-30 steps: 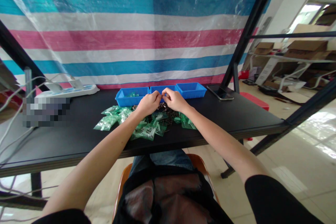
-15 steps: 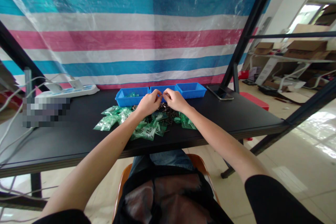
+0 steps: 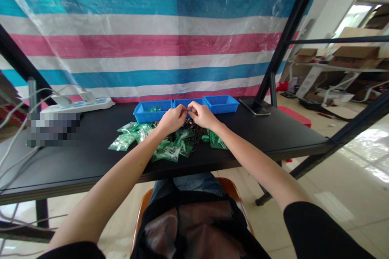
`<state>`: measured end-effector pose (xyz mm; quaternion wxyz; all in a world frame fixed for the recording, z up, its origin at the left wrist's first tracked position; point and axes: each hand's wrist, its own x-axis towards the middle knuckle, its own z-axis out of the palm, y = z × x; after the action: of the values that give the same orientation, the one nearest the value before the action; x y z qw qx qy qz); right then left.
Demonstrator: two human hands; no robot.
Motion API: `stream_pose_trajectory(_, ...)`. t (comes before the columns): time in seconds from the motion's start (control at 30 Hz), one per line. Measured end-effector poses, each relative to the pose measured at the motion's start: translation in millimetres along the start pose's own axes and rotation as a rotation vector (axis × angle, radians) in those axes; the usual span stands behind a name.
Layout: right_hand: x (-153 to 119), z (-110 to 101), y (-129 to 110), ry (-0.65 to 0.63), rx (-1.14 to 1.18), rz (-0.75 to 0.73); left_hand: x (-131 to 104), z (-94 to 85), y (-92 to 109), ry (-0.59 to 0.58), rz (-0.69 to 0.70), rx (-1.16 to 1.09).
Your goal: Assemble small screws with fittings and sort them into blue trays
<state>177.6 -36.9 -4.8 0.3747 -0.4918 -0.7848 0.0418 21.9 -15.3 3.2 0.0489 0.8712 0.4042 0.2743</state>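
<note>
My left hand (image 3: 173, 119) and my right hand (image 3: 201, 115) meet fingertip to fingertip just in front of the middle blue bin (image 3: 194, 102). Both are closed in a pinch; whatever lies between the fingers is too small to make out. Beneath them spreads a pile of small dark metal screws (image 3: 199, 132). Green plastic bags (image 3: 170, 149) with pale pieces inside lie under and beside my left forearm. Another green bag (image 3: 216, 141) rests by my right wrist. The left blue bin (image 3: 139, 114) has some green bags in it.
A third blue bin (image 3: 223, 105) stands at the right of the row, with a phone (image 3: 255, 106) beyond it. On the left of the black table (image 3: 91, 149) are a white power strip (image 3: 82, 105) with cables and a blurred-out object (image 3: 53, 129). A striped sheet (image 3: 152, 44) hangs behind.
My fingertips have shifted very slightly while staying pinched together at the same spot. The bags, screws and bins look the same.
</note>
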Motion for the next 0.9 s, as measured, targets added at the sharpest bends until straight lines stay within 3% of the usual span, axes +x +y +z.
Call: stream_pose_trajectory(0.9, -0.8, -2.0, -4.5, 0.016, -0.038, 0.053, -0.2, -0.3, 0.9, -0.016, -0.022, 0.049)
